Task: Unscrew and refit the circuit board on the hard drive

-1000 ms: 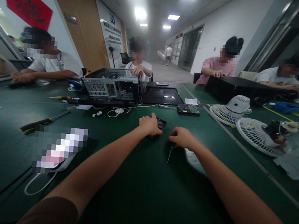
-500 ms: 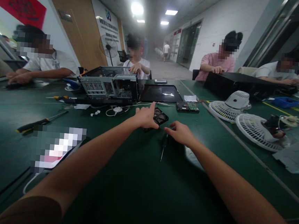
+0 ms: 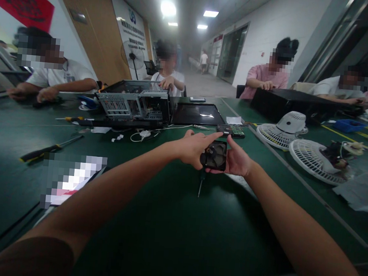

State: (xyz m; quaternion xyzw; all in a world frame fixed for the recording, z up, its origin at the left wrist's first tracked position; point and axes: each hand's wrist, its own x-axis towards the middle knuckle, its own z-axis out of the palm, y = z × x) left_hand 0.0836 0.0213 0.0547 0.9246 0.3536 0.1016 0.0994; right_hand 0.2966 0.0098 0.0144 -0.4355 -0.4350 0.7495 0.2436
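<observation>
black fan | square frame, dull grey-black blades (left edge covered) | over bench, just beyond screwdriver | left hand clasping its left side, right hand its right

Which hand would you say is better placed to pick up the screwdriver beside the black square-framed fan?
Probably the left hand: it sits closer to the screwdriver, whose handle is by the left edge of the black square-framed fan, while the right hand cups its right side.

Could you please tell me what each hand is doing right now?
Left hand: holding the square black fan.
Right hand: holding the same fan's right side.
</observation>
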